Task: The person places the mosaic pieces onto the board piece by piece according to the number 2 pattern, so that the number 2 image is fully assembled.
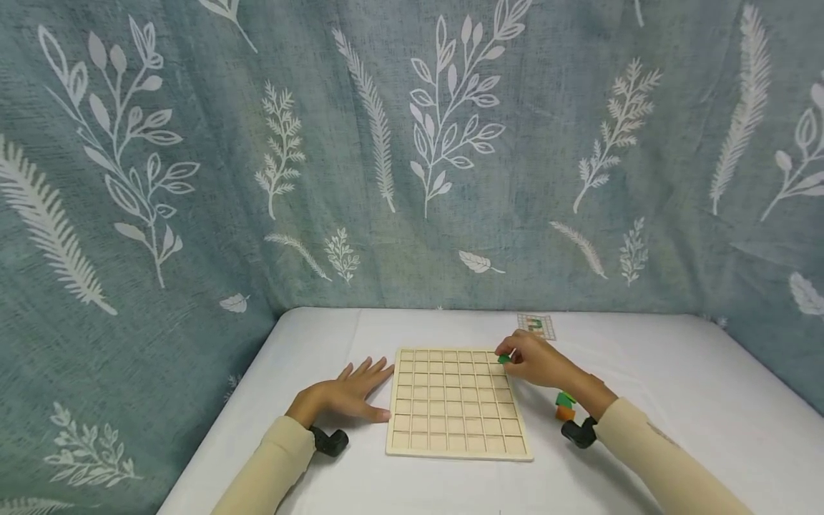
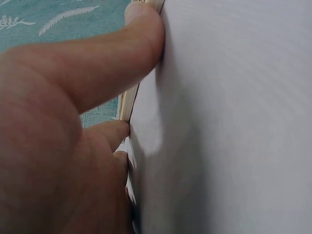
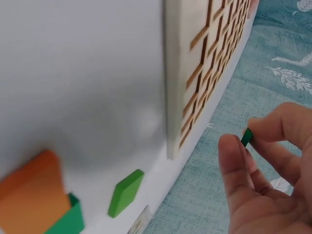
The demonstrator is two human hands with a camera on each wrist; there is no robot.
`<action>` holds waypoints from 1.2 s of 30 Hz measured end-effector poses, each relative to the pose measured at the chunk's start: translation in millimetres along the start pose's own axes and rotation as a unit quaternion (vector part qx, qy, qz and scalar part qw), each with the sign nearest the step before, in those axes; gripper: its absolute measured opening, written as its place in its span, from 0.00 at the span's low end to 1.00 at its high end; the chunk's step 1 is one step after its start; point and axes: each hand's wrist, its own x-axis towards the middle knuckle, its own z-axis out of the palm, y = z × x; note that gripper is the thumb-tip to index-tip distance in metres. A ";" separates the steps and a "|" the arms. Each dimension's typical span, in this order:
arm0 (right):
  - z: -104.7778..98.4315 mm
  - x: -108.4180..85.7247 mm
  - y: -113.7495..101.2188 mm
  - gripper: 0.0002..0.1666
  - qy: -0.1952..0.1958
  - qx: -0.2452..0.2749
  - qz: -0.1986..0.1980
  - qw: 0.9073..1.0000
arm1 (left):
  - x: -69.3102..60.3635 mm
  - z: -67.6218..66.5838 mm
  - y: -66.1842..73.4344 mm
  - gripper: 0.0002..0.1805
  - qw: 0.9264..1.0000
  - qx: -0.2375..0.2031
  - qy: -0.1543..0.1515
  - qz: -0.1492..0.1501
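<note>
A pale wooden grid board (image 1: 453,444) lies flat on the white table, its raised lines forming square cells. Over its far right corner, my right hand (image 1: 531,360) pinches a small green tile (image 3: 247,137) between thumb and fingertips. Whether the tile touches the board cannot be told. My left hand (image 1: 347,392) lies spread on the table at the board's left side. In the left wrist view the thumb (image 2: 141,34) rests against the board's edge, with the other fingers partly hidden behind it.
Right of the board, beneath my right forearm, lie an orange tile (image 1: 565,413), a dark green tile (image 3: 68,222) and a light green tile (image 3: 126,193). A printed pattern card (image 1: 543,327) lies at the back. A leaf-patterned curtain (image 1: 399,250) hangs behind the table.
</note>
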 end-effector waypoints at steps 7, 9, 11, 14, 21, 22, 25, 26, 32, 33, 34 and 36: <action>-0.3 13.4 -10.1 0.12 -0.005 0.007 -0.002 1.000 | 1.1 -5.9 3.7 0.56 1.000 -0.002 0.000 -0.006; 0.7 16.7 -12.0 0.13 -0.010 0.009 -0.001 1.000 | 2.5 -6.7 4.7 0.56 1.000 0.000 0.001 -0.006; 1.9 20.0 -13.0 0.13 -0.014 0.007 0.000 1.000 | 3.9 -7.3 4.9 0.55 1.000 0.003 0.002 -0.006; 4.0 25.4 -14.5 0.13 -0.019 0.013 0.000 1.000 | 5.3 -7.2 5.0 0.55 1.000 0.006 0.006 -0.004; 13.5 37.5 -14.4 0.14 -0.037 0.033 -0.002 0.999 | 5.1 -5.0 3.2 0.56 1.000 0.002 0.006 -0.004; 14.8 38.7 -14.1 0.14 -0.038 0.036 0.000 0.999 | 5.6 -4.2 2.4 0.56 1.000 0.003 0.006 -0.003; 17.9 41.7 -14.3 0.14 -0.043 0.048 0.007 0.998 | 6.0 -2.7 0.0 0.56 1.000 0.006 0.006 0.001; 18.7 43.0 -14.8 0.14 -0.044 0.050 0.008 0.998 | 5.8 -2.6 -0.4 0.56 1.000 0.005 0.005 0.001; 26.3 45.5 -15.3 0.15 -0.057 0.061 0.021 0.996 | 4.1 -1.0 -0.7 0.56 1.000 0.001 0.004 0.008; 27.9 44.9 -14.9 0.15 -0.060 0.063 0.025 0.996 | 4.0 -0.5 -0.6 0.56 1.000 0.001 0.003 0.009; 29.4 44.4 -14.7 0.15 -0.062 0.064 0.030 0.996 | 4.1 -0.2 -0.3 0.56 1.000 0.001 0.003 0.008; 32.2 43.2 -14.3 0.15 -0.064 0.067 0.037 0.995 | 3.9 0.3 0.4 0.56 1.000 0.002 0.004 0.006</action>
